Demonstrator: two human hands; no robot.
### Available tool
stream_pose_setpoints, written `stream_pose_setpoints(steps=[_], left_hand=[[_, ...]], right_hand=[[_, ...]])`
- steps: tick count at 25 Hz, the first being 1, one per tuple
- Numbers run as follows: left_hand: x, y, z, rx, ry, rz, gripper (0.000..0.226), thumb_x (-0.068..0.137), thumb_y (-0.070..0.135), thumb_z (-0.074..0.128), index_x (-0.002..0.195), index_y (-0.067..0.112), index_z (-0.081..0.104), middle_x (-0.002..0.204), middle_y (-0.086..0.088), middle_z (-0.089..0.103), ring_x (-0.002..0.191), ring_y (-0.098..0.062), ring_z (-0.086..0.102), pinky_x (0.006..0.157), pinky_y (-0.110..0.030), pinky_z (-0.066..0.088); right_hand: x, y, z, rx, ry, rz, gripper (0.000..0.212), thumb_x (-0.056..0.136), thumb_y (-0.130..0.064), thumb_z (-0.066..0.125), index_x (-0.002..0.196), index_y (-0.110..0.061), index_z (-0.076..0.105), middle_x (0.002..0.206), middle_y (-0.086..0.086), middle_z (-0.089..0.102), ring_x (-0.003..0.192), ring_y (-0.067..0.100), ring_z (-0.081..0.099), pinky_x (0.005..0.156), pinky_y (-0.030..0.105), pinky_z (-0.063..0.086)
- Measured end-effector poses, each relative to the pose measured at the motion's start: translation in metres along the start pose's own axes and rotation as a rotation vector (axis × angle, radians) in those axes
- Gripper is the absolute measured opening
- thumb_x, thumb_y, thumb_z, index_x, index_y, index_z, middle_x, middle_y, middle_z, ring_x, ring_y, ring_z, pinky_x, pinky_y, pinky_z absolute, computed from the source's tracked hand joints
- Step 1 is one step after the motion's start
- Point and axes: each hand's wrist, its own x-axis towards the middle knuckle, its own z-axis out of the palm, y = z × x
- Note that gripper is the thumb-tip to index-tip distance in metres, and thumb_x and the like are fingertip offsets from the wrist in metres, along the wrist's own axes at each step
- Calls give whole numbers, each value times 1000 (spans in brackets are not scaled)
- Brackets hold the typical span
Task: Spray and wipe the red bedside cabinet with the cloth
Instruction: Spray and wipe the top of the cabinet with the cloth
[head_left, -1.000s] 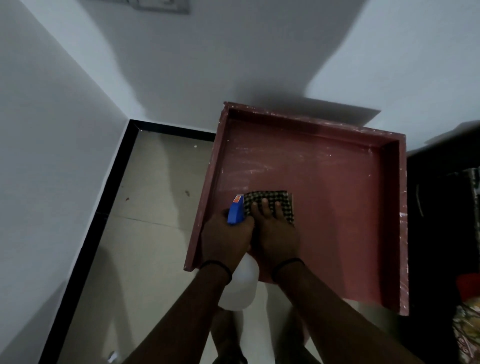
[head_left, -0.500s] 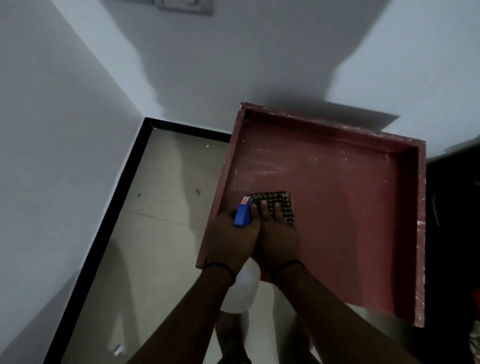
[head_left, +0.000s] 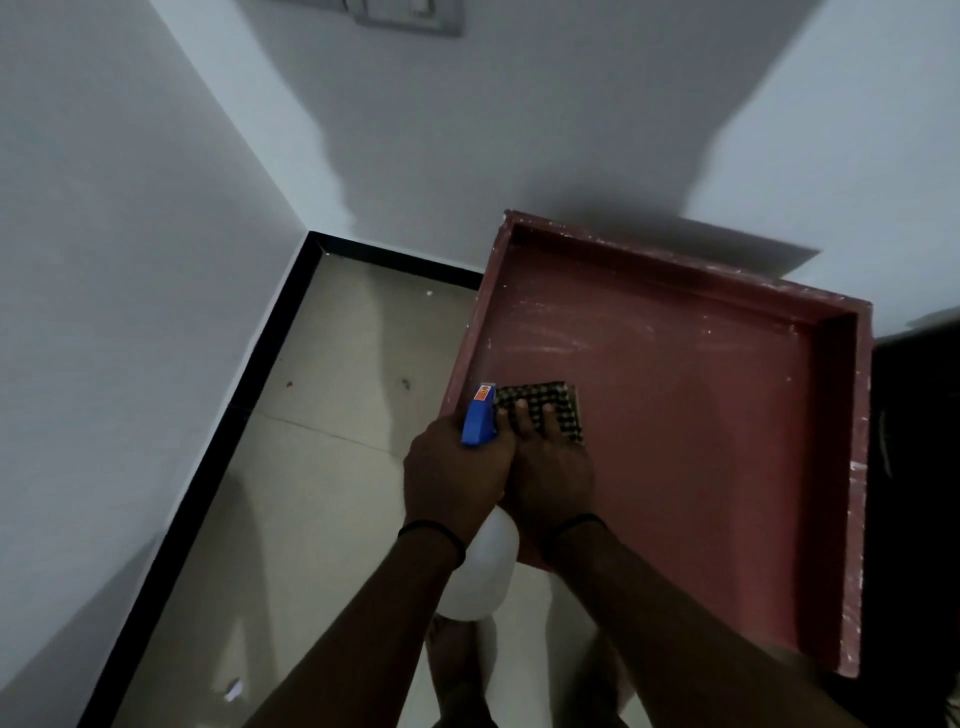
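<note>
A: White-walled corner, tiled floor (head_left: 322, 467). Where's the cabinet (head_left: 701, 441)?
B: Right of centre, its red top dusty. The bottle (head_left: 480, 571) hangs by its lower left edge, with the left grip (head_left: 457, 467) curled round its neck, probably ready to spray. The cloth (head_left: 550, 400) lies there under the flat-fingered right grip (head_left: 550, 467), pressed down for wiping.

the cloth (head_left: 540, 401) under the right hand (head_left: 551, 470) is dark, checked with small pale squares. the bottle (head_left: 482, 571) in the left hand (head_left: 451, 475) has a blue head (head_left: 478, 425) with an orange label (head_left: 484, 393); its body, behind that hand, is white. a black band (head_left: 432, 531) rings each wrist. the cabinet (head_left: 701, 441) is dull red, with whitish streaks ahead of the hands and white flecks along its rim. left of the hands the floor (head_left: 322, 441) is beige, the skirting (head_left: 244, 405) black and the wall (head_left: 130, 234) white.
</note>
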Motion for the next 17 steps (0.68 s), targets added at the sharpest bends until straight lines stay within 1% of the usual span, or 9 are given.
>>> stream_pose_setpoints(steps=[2, 4, 8, 9, 11, 12, 13, 15, 17], left_hand=[[1, 0, -2, 15, -4, 4, 29, 91, 23, 68, 67, 23, 53, 58, -3, 56, 53, -14, 53, 53, -14, 42], [2, -2, -3, 17, 27, 7, 30, 91, 22, 68, 66, 24, 52, 57, 2, 52, 50, -10, 48, 51, -11, 39], [1, -4, -5, 16, 11, -7, 28, 89, 20, 69, 66, 23, 52, 57, 0, 52, 52, -13, 48, 56, -22, 40], [0, -4, -6, 33, -1, -6, 28, 89, 21, 69, 66, 22, 53, 57, 0, 53, 52, -14, 49, 56, -23, 41], [-2, -2, -6, 51, -12, 6, 27, 88, 21, 70, 67, 24, 54, 58, 0, 54, 52, -14, 50, 57, -23, 41], [-3, -2, -7, 47, -13, 9, 27, 89, 20, 70, 67, 24, 54, 57, 1, 54, 52, -12, 50, 56, -21, 40], [-3, -3, -8, 42, -17, 11, 28, 89, 19, 69, 67, 24, 53, 57, 2, 53, 51, -11, 49, 55, -19, 40], [0, -6, -7, 51, -5, 21, 28, 89, 20, 69, 67, 25, 52, 57, 2, 52, 50, -10, 48, 54, -19, 40], [2, -10, -5, 61, 11, 43, 28, 89, 21, 69, 67, 25, 52, 58, 0, 53, 52, -12, 48, 56, -21, 43]], right_hand=[[26, -9, -12, -62, 13, 7, 73, 96, -50, 42, 157, -24, 13, 166, 4, 10, 150, 38, 10, 111, 52, 34], [51, -18, -28, -74, 40, 21, 62, 101, -40, 41, 156, -23, 18, 165, 4, 12, 150, 38, 12, 106, 52, 38], [31, -19, -13, -20, 25, -5, 72, 95, -38, 54, 156, -22, 21, 164, 6, 17, 149, 40, 15, 109, 53, 38], [18, -18, -8, -6, 12, -29, 78, 90, -41, 62, 155, -21, 26, 162, 7, 24, 147, 42, 22, 108, 54, 40], [3, -17, 0, 4, 35, -52, 86, 73, -43, 80, 147, -17, 45, 151, 11, 44, 135, 46, 43, 95, 56, 50], [7, -17, -1, -8, 93, -57, 85, 74, -43, 79, 147, -16, 45, 152, 12, 44, 135, 46, 43, 95, 56, 50], [17, -18, -8, -27, 115, -67, 80, 84, -42, 69, 152, -17, 35, 158, 11, 34, 141, 45, 33, 102, 54, 45], [38, -18, -20, -54, 52, -39, 67, 101, -37, 45, 157, -17, 16, 165, 9, 13, 149, 38, 15, 111, 50, 36], [41, -21, -24, -33, 56, -7, 66, 102, -37, 42, 158, -18, 11, 165, 7, 9, 150, 36, 11, 113, 49, 33]])
